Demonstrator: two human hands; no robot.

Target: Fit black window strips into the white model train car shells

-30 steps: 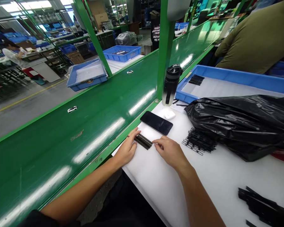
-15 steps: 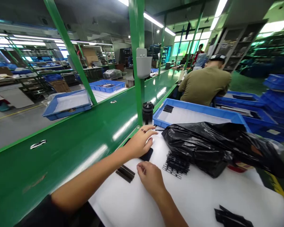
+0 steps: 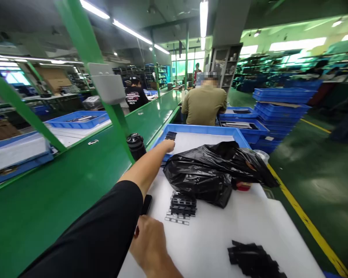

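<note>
My left hand (image 3: 168, 146) reaches far forward over the near left rim of a blue tray (image 3: 201, 128). Its fingers look closed and point away from me, so what they hold is hidden. Just beyond it, a row of thin black strips (image 3: 171, 136) lies on the tray's white lining. Low over the white worktop, my right hand (image 3: 150, 241) is curled closed beneath my left sleeve; its fingertips are mostly hidden. Near it are a dark phone-like object (image 3: 146, 204) and a pile of black slotted frames (image 3: 181, 206).
A black plastic bag (image 3: 203, 170) covers the middle of the worktop. Black pieces (image 3: 255, 258) lie at front right. A black bottle (image 3: 136, 146) stands by the green partition (image 3: 104, 170). One person (image 3: 204, 104) sits ahead, near stacked blue trays (image 3: 281, 112).
My left hand has gone from above the worktop forward to the blue tray. My right hand has come nearer to me. The view has turned to the right.
</note>
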